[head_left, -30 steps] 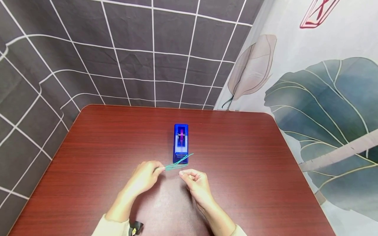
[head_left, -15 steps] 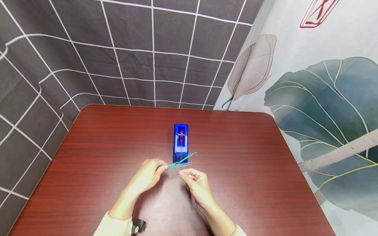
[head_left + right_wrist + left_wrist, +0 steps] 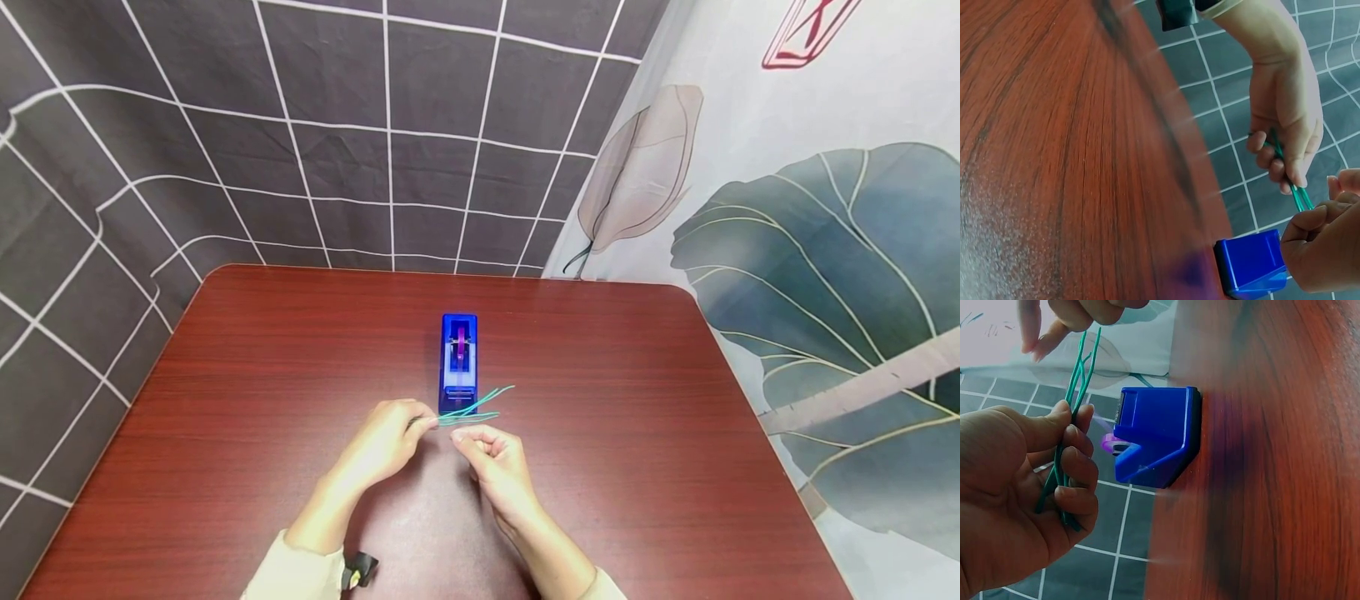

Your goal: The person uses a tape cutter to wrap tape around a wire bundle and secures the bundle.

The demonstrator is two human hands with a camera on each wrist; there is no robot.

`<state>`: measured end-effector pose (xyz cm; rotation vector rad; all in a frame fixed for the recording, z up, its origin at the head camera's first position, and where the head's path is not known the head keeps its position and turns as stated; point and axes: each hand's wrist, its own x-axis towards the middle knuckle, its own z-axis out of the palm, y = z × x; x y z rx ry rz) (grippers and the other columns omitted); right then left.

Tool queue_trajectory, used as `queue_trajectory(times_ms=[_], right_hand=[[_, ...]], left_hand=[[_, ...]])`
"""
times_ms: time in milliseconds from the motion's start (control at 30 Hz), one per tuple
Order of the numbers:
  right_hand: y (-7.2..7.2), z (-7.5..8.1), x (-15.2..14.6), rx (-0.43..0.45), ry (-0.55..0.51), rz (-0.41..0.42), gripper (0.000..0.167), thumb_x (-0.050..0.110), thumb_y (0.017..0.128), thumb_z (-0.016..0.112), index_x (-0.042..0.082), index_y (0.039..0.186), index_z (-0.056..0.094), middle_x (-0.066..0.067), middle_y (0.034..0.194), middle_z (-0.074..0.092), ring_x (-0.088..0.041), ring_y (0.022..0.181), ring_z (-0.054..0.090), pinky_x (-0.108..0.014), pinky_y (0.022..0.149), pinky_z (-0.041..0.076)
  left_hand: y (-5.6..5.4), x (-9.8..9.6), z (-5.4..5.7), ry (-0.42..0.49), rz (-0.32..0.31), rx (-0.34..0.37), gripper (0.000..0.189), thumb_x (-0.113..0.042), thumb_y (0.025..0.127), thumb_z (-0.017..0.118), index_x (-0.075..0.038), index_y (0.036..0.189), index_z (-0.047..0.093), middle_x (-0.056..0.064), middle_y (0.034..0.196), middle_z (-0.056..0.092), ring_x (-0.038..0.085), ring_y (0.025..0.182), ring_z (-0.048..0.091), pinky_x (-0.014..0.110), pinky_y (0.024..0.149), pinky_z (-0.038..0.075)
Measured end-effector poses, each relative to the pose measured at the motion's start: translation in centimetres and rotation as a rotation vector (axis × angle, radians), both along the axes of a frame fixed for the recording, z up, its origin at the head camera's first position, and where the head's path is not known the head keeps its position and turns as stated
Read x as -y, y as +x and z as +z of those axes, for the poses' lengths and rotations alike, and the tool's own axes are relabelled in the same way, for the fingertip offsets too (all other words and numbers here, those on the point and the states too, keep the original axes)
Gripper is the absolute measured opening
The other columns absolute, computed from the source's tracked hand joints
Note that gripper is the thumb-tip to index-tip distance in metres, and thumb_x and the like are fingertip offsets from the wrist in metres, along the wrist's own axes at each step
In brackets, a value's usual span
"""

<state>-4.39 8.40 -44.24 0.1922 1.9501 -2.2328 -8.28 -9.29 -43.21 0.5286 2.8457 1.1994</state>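
My left hand (image 3: 386,440) pinches a bundle of several thin green wires (image 3: 480,414) between thumb and fingers. Their loose ends fan out to the right, in front of the blue tape dispenser (image 3: 458,360). In the left wrist view the tail ends of the wires (image 3: 1060,481) run under my curled fingers (image 3: 1079,465). My right hand (image 3: 495,465) is close on the right, thumb tip against curled forefinger, with nothing visible between them. The wires pass just beyond its fingertips. A purple-pink tape roll (image 3: 1110,444) sits in the dispenser, which stands upright on the table.
The red-brown wooden table (image 3: 637,400) spreads around both hands. Behind it hangs a dark grey curtain with white grid lines (image 3: 435,167). A pale leaf-patterned curtain (image 3: 750,208) hangs at the right. A black device (image 3: 362,569) is strapped at the left wrist.
My left hand has moved a little to the right and away from me, carrying the green wires along. Its fingertips are nearer the right hand, which has stayed nearly still. The tape dispenser stands unmoved.
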Motion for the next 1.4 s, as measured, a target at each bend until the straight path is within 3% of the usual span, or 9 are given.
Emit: queue_trajectory(times_ms=[300,467,1067,1400], right_hand=[[-0.01,0.09,0.17,-0.023,-0.001,0.014,0.026,0.004,0.092,0.070,-0.019,0.100,0.065,0.010,0.054,0.043,-0.001,0.047,0.031,-0.018,0.047,0.027],[-0.14,-0.12,0.25,-0.018,0.014,0.026,0.027,0.006,0.092,0.069,-0.019,0.100,0.065,0.010,0.054,0.043,-0.001,0.046,0.031,-0.018,0.047,0.026],[-0.10,-0.01,0.26,-0.008,-0.003,0.033,0.023,0.005,0.093,0.069,-0.017,0.099,0.067,0.011,0.054,0.041,-0.001,0.046,0.031,-0.019,0.048,0.028],[-0.01,0.15,0.32,0.000,-0.012,0.006,0.022,0.006,0.092,0.070,-0.015,0.098,0.068,0.009,0.055,0.045,-0.001,0.047,0.034,-0.018,0.048,0.028]], left_hand=[[-0.11,-0.50,-0.04,0.027,-0.035,-0.031,0.011,-0.009,0.094,0.069,-0.009,0.085,0.075,-0.001,0.084,0.072,0.016,0.082,0.069,0.037,0.078,0.054],[-0.08,-0.60,-0.20,0.030,-0.040,-0.064,0.011,-0.008,0.093,0.070,-0.010,0.084,0.075,-0.003,0.081,0.071,0.015,0.080,0.068,0.036,0.076,0.054],[0.07,-0.57,-0.04,0.056,-0.073,-0.086,0.010,-0.008,0.094,0.069,-0.009,0.086,0.076,-0.003,0.082,0.070,0.014,0.080,0.067,0.034,0.076,0.054],[0.39,-0.66,0.03,0.079,-0.109,-0.150,0.008,-0.005,0.093,0.070,-0.005,0.089,0.077,0.000,0.083,0.070,0.014,0.080,0.067,0.033,0.076,0.054]])
